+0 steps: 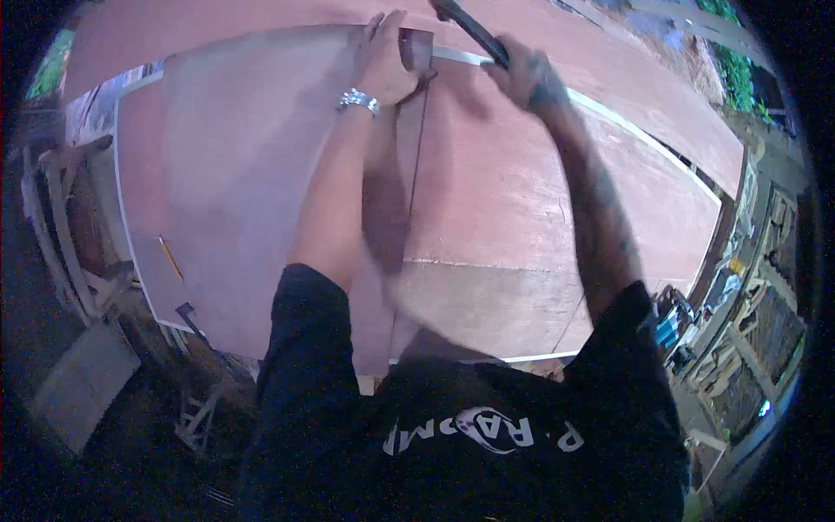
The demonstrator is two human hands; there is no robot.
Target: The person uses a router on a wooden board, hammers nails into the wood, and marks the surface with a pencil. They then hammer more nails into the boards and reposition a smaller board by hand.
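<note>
My left hand [387, 70], with a metal band [358, 102] on its wrist, presses on a thin reddish-brown sheet [252, 148] near its upper right corner. Its fingers reach forward and its thumb points out to the right. The sheet lies over a larger light-edged panel [513, 183]. Raised to the right, my right hand [522, 76] is closed round the dark handle of a hammer [474, 30]. The hammer's far end meets the top edge of the view. A small nail, if one is under my left fingers, cannot be made out.
A yellow pencil [170, 258] lies on the sheet's left part. Near the lower left edge is a dark tool [190, 318]. Another reddish board [261, 17] runs along the far side. Wooden frames [61, 217] stand left, and cluttered items [674, 322] sit right.
</note>
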